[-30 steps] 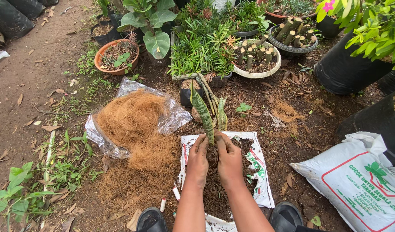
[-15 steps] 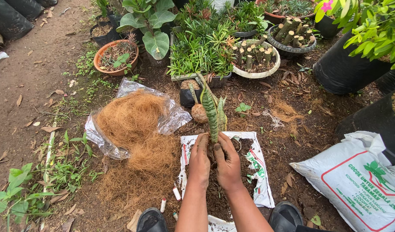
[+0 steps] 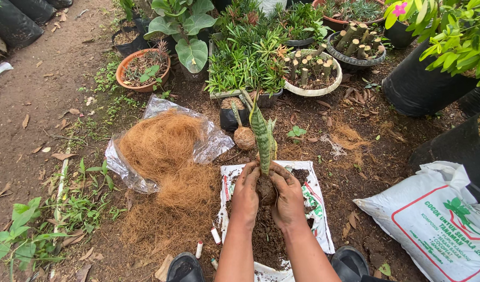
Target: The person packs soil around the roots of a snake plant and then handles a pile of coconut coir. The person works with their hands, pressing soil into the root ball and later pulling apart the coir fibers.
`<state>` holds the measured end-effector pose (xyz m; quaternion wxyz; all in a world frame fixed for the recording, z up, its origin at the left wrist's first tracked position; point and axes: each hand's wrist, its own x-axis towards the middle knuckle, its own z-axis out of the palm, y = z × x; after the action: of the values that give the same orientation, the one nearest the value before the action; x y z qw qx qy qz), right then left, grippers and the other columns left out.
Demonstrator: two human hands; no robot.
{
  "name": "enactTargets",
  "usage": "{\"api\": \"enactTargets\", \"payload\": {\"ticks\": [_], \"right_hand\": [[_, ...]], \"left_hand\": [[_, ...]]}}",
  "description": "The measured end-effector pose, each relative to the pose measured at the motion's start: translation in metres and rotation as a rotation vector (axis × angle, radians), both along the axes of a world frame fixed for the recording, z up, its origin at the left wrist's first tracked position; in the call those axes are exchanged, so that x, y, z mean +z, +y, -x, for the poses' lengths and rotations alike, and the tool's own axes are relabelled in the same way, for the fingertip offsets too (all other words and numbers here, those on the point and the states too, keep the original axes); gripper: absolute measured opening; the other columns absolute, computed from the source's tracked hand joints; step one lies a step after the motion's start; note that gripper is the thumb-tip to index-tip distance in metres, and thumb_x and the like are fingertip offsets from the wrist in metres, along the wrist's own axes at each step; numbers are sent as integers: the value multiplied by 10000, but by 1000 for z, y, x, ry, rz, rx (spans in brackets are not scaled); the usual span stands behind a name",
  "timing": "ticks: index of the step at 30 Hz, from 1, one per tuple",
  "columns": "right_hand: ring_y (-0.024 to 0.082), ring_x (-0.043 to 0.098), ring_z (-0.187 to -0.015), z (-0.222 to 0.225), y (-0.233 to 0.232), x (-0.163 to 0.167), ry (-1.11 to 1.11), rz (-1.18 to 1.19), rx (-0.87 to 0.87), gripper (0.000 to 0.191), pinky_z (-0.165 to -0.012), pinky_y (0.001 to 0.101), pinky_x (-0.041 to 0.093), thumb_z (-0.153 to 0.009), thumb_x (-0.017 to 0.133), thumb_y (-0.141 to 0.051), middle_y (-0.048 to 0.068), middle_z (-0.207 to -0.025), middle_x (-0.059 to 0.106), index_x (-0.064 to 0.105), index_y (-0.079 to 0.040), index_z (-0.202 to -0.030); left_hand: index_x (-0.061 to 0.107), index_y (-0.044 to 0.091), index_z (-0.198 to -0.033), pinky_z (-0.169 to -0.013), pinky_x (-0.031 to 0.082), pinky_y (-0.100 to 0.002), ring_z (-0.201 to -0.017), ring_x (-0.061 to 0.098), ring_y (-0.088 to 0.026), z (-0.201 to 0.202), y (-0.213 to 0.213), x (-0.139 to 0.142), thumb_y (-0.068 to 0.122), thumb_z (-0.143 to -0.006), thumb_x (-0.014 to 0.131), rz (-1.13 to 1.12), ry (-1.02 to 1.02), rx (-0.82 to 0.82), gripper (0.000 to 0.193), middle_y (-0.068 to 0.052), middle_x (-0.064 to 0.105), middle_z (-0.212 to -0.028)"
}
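Snake plant [image 3: 263, 137], upright, its soil ball cupped between left hand [image 3: 246, 192] and right hand [image 3: 289, 196], over soil-strewn white sack [image 3: 315, 209], beside coconut fibre [image 3: 169, 169].

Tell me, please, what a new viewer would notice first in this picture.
Both hands, left hand and right hand, cup a soil ball with an upright striped plant over a white sheet heaped with dark soil. To their left lies a brown fibre pile on clear plastic.
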<state>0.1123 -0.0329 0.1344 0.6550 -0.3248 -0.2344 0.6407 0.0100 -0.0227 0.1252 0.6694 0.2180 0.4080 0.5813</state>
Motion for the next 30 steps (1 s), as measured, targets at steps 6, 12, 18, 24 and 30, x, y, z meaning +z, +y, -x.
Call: {"api": "enactTargets", "payload": {"ticks": [6,12,18,24,30], "right_hand": [[181,691,-1018,4,3,-1,-385,10,-115,500,-916,333,559,-1040,543,-353,129,-1141,739,662,60,-1295],[165,625,-1187,-6,-4,8,-615,-239,52,607,-1027,311,496,-992,629,-375,120,-1322,662,528,25,-1438],[178,636,-1149,-8,-3,-1,-640,-318,55,577,-1022,323,506,-930,728,-264,96,-1250,669,544,-10,-1414],[208,623,-1205,-6,-3,-1,-752,-347,-114,380,-1054,338,486,-987,698,-237,99,-1314,645,666,-3,-1284],[168,600,-1312,-12,2,12,-407,-117,155,632,-1126,289,436,-981,501,-478,78,-1396,670,572,-54,-1445]], "left_hand": [[525,92,-1350,-987,500,-327,-1149,623,-165,6,-6,8,325,-955,671,-220,204,-230,481,-78,665,-1236],[507,153,-1424,-1037,512,-342,-1210,660,-209,5,-6,20,429,-1010,515,-183,250,-219,498,-109,701,-1257],[440,235,-1529,-1186,367,-368,-1404,512,-199,11,-11,34,593,-1017,253,-235,194,-241,652,-43,571,-1483],[506,235,-1507,-1193,321,-406,-1418,490,-186,4,-14,29,643,-993,298,-178,201,-246,688,-34,590,-1482],[502,228,-1510,-1174,321,-379,-1405,494,-144,6,-6,19,571,-969,450,-94,55,-129,643,12,591,-1479]]}}
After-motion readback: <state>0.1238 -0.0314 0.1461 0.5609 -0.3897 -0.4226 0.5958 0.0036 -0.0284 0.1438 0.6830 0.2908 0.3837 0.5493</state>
